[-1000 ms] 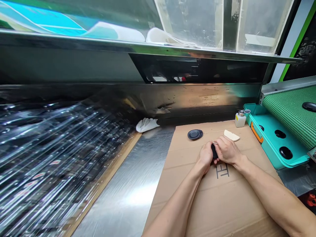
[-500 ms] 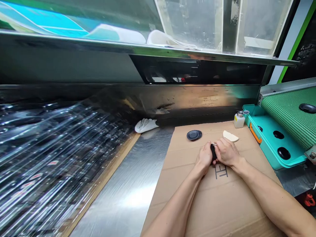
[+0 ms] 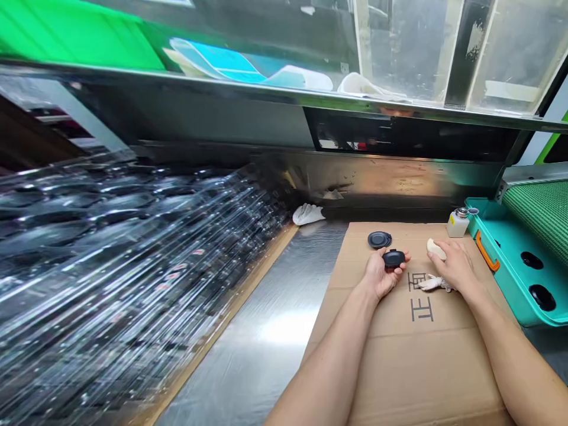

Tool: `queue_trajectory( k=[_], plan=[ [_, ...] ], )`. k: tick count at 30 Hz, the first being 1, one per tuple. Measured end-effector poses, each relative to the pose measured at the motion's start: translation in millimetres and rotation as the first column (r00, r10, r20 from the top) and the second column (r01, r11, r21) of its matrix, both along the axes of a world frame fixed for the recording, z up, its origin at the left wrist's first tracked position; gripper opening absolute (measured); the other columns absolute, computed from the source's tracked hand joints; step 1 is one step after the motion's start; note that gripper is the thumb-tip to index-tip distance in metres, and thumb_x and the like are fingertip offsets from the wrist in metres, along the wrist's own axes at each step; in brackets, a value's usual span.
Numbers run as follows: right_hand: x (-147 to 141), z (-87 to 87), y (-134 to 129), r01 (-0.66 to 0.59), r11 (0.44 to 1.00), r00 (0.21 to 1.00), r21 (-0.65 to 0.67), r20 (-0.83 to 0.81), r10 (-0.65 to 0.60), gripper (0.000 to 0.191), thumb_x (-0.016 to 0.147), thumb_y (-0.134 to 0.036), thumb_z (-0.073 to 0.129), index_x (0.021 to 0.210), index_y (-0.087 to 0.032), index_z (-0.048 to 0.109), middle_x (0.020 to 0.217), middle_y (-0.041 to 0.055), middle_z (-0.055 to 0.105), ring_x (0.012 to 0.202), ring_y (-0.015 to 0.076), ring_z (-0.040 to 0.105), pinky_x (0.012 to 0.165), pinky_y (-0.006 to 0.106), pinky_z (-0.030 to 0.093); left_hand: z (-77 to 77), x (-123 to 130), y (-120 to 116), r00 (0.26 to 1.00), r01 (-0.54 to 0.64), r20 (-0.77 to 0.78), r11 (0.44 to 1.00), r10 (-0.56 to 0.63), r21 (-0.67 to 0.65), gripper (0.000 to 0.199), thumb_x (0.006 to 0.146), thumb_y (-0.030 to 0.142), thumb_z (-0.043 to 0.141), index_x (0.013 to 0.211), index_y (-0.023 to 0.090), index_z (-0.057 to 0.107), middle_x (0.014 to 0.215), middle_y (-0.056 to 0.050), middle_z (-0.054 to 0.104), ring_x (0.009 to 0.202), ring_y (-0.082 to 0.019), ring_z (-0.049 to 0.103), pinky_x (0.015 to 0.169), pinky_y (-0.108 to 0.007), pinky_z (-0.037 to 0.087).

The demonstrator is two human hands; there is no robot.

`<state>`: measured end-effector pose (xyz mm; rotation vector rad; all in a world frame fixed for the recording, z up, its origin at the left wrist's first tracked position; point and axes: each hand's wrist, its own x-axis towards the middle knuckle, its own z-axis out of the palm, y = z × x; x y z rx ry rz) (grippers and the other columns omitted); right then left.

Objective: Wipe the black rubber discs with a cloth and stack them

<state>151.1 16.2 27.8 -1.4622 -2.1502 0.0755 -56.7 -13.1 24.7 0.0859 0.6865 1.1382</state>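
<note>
From my seat I see the left hand clamped on the small black case, a rounded piece held over the far half of the cardboard sheet. That sheet lies on the metal bench.

My right hand has its thumb and fingers closed on the cream pad, toward the sheet's right edge; I cannot tell whether the pad is clear of the cardboard. A crumpled white cloth shows just under that hand, and I can't make out whether it hangs from it or lies loose.

Just beyond the case, near the sheet's far edge, sit black discs, overlapping. A squat white bottle stands upright at the far right corner, just beside the teal bin, which holds glossy black pieces. To the left, clear plastic trays are heaped along the bench.
</note>
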Motion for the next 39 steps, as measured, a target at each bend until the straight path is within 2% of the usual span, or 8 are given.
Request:
queue_trajectory(
  k=[4, 9, 16, 23, 27, 32, 36, 39],
  plan=[
    [0.9, -18.7, 9.0, 0.006, 0.998, 0.991, -0.055, 0.137, 0.002, 0.03, 0.09, -0.033, 0.061, 0.117, -0.024, 0.069, 0.107, 0.013, 0.067, 0.101, 0.029, 0.056, 0.086, 0.039, 0.041, -5.6, 4.5, 0.1, 0.998, -0.019, -0.054, 0.999, 0.021, 0.028, 0.049, 0.101, 0.043, 0.027, 0.103, 0.007, 0.06, 0.075, -0.013, 0.066, 0.048, -0.011, 0.053, 0.036, -0.018, 0.038],
    [-2.2, -24.0, 17.0, 0.011, 1.0, 0.998, -0.026, 0.059, -0.01, 0.029, 0.091, -0.027, 0.056, 0.116, -0.02, 0.069, 0.099, 0.0127, 0.069, 0.096, 0.0267, 0.06, 0.088, 0.038, 0.043, -14.3, 11.2, 0.6, 0.996, -0.071, -0.049, 0.979, 0.081, 0.19, 0.041, 0.099, 0.039, 0.035, 0.106, 0.009, 0.06, 0.094, -0.019, 0.07, 0.062, -0.018, 0.064, 0.049, -0.025, 0.047],
    [-57.0, -18.7, -36.2, -0.252, 0.966, 0.966, 0.06, -0.043, 0.255, 0.024, 0.093, -0.026, 0.054, 0.11, -0.023, 0.07, 0.104, 0.0119, 0.065, 0.098, 0.0267, 0.055, 0.087, 0.039, 0.046, -17.7, 22.4, 1.1, 0.991, -0.133, 0.011, 0.966, 0.134, 0.221, 0.032, 0.098, 0.032, 0.036, 0.099, 0.013, 0.062, 0.1, -0.014, 0.072, 0.09, -0.024, 0.071, 0.081, -0.039, 0.057],
    [-71.7, -18.4, -37.8, -0.103, 0.99, 0.993, 0.101, 0.068, 0.096, 0.03, 0.091, -0.019, 0.053, 0.117, -0.019, 0.068, 0.11, 0.018, 0.059, 0.099, 0.0304, 0.047, 0.082, 0.043, 0.047, -21.7, 24.8, 1.5, 0.987, -0.136, -0.045, 0.959, 0.152, 0.25, 0.039, 0.101, 0.032, 0.035, 0.109, 0.01, 0.065, 0.104, -0.015, 0.074, 0.1, -0.024, 0.07, 0.094, -0.038, 0.056],
    [-67.5, -26.3, -40.0, -0.213, 0.962, 0.975, 0.17, 0.095, 0.199, 0.034, 0.09, -0.02, 0.056, 0.122, -0.024, 0.065, 0.117, 0.0163, 0.059, 0.103, 0.0297, 0.047, 0.084, 0.042, 0.047, -22.4, 24.7, 1.1, 0.993, -0.094, -0.049, 0.973, 0.107, 0.209, 0.038, 0.101, 0.034, 0.038, 0.104, 0.011, 0.067, 0.105, -0.016, 0.074, 0.101, -0.025, 0.07, 0.093, -0.039, 0.057],
    [-52.6, -19.8, -24.0, -0.101, 0.995, 0.993, 0.006, -0.056, 0.101, 0.035, 0.091, -0.026, 0.054, 0.125, -0.022, 0.063, 0.118, 0.0133, 0.059, 0.108, 0.0273, 0.05, 0.094, 0.041, 0.045, -22.7, 23.7, -0.3, 0.979, -0.137, -0.116, 0.96, 0.169, 0.243, 0.036, 0.102, 0.03, 0.038, 0.104, 0.009, 0.068, 0.109, -0.016, 0.074, 0.106, -0.024, 0.068, 0.095, -0.04, 0.056],
    [-37.0, -9.7, -16.7, -0.173, 0.976, 0.961, -0.136, -0.242, 0.137, 0.064, 0.078, -0.019, 0.062, 0.14, -0.022, 0.046, 0.126, 0.0098, 0.056, 0.109, 0.0222, 0.056, 0.095, 0.034, 0.046, -23.7, 28.6, 1.1, 0.976, -0.15, -0.115, 0.953, 0.186, 0.263, 0.036, 0.102, 0.031, 0.038, 0.102, 0.011, 0.069, 0.11, -0.014, 0.074, 0.11, -0.024, 0.067, 0.098, -0.042, 0.054],
    [-37.7, -3.1, -24.6, -0.217, 0.952, 0.959, -0.214, -0.229, 0.167, 0.062, 0.079, -0.019, 0.06, 0.139, -0.022, 0.045, 0.125, 0.0101, 0.06, 0.11, 0.0226, 0.058, 0.093, 0.033, 0.045, -25.8, 33.7, 1.9, 0.974, -0.171, -0.095, 0.945, 0.205, 0.28, 0.036, 0.102, 0.031, 0.039, 0.103, 0.012, 0.069, 0.11, -0.014, 0.073, 0.112, -0.024, 0.066, 0.1, -0.041, 0.052]
  ],
)
